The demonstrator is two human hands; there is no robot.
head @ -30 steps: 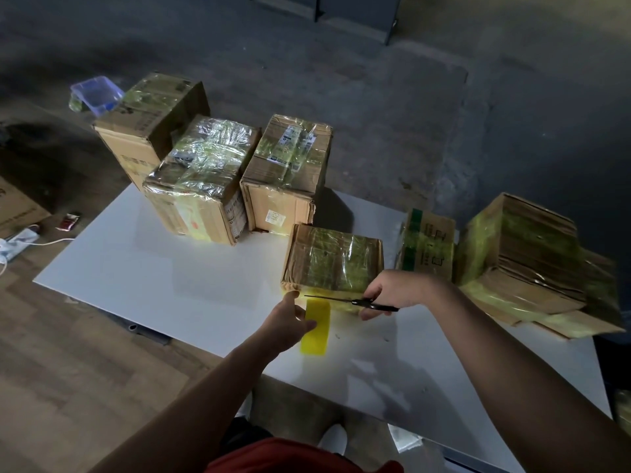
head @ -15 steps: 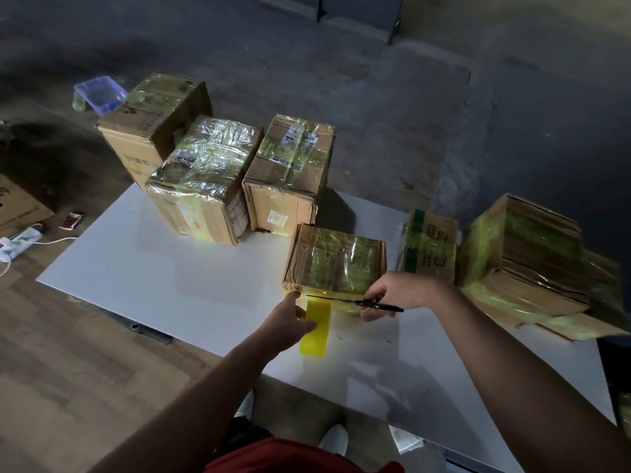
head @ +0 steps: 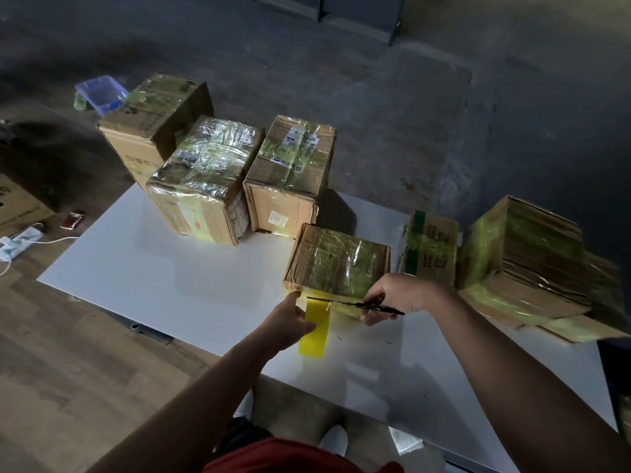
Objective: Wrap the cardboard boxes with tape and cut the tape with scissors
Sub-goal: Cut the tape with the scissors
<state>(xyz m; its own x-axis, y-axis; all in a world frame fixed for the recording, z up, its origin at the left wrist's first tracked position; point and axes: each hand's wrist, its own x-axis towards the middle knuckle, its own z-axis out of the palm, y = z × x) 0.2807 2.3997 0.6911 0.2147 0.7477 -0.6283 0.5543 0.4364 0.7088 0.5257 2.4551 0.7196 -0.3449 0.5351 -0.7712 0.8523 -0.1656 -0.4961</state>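
A small tape-wrapped cardboard box (head: pixel 336 261) lies on the white table (head: pixel 143 268) near its front edge. From the box's near side a yellow strip of tape (head: pixel 314 331) runs toward me, and my left hand (head: pixel 285 324) holds it taut. My right hand (head: pixel 397 295) grips black scissors (head: pixel 355 304), whose blades lie across the tape just below the box. Whether the roll is in my left hand is hidden.
Three bigger wrapped boxes (head: pixel 205 179) stand at the table's back left. A green-taped box (head: pixel 430 247) and a stack of flattened cardboard (head: pixel 526 264) lie on the right. A blue plastic tub (head: pixel 100 93), a power strip (head: pixel 20 238) and wooden floor lie to the left.
Almost nothing has moved: both hands keep their hold, with the scissors still across the yellow tape. The view has shifted slightly.
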